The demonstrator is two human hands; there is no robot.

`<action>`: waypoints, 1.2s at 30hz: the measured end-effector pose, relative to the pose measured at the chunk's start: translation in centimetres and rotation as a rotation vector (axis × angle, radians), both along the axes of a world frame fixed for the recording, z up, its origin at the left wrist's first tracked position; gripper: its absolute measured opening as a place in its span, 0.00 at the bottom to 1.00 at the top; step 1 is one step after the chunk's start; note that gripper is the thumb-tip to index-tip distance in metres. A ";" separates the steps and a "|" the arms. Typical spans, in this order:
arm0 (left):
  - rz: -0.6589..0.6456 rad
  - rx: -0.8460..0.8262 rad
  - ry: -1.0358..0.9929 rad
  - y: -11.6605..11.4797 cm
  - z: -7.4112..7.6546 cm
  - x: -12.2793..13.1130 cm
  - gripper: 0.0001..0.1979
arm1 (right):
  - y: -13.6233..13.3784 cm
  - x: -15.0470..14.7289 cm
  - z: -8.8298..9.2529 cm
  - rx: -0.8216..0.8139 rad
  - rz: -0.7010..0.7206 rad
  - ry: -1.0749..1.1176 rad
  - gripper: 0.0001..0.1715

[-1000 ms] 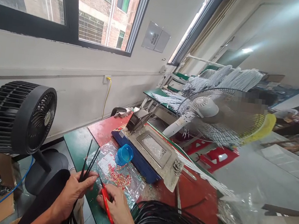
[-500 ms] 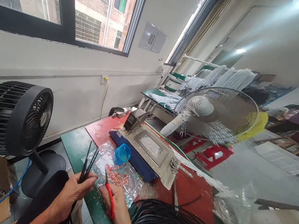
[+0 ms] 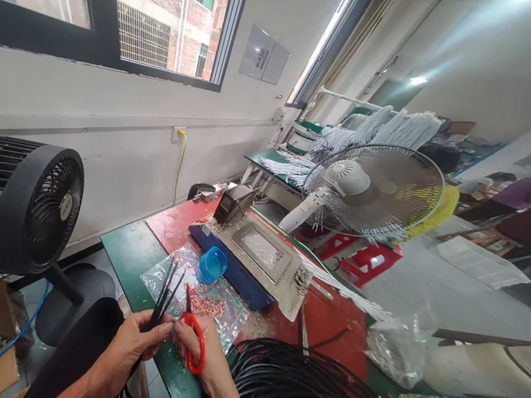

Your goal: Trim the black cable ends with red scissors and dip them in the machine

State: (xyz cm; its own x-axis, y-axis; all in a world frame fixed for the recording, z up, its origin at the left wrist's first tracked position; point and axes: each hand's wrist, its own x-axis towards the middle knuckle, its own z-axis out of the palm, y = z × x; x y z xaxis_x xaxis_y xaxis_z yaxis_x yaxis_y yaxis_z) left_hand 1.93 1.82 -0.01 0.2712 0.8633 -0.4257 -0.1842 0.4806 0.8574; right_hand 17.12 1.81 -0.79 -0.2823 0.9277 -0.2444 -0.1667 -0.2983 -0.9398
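My left hand (image 3: pixel 134 340) pinches a small bunch of thin black wires (image 3: pixel 165 290) whose ends stick up and away from me. My right hand (image 3: pixel 202 355) holds red-handled scissors (image 3: pixel 193 334) with the blades pointing up, close beside the wire ends. Both hands hover over the near edge of the green bench mat (image 3: pixel 132 254). Just beyond them lies a clear plastic bag (image 3: pixel 214 308) strewn with small red bits, with a blue cup (image 3: pixel 211 264) on it.
A grey and blue bench machine (image 3: pixel 258 259) stands behind the bag. A big coil of black cable (image 3: pixel 301 388) lies at my right. A black fan (image 3: pixel 20 206) stands at left, a white fan (image 3: pixel 372 189) beyond the machine. White wire bundles (image 3: pixel 346 291) cross the red mat.
The view has swung left and down a little. My hands have drawn closer together, the scissors now raised next to the wire ends.
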 end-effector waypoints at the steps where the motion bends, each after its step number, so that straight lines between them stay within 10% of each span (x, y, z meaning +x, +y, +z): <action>1: 0.001 0.002 0.004 0.0 0.0 0.0 0.22 | 0.0 0.0 0.0 -0.005 0.017 -0.009 0.29; 36: -0.114 0.028 -0.224 -0.3 -0.5 0.7 0.17 | -0.3 -0.4 0.4 -0.171 -0.011 0.175 0.33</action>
State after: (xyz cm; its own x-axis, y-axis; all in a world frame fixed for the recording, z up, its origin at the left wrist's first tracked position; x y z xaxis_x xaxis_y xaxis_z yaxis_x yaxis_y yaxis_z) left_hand 2.61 1.49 -0.54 0.4521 0.8327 -0.3198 -0.3177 0.4853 0.8146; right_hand 16.73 1.53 -0.42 -0.3240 0.8805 -0.3461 -0.3266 -0.4474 -0.8326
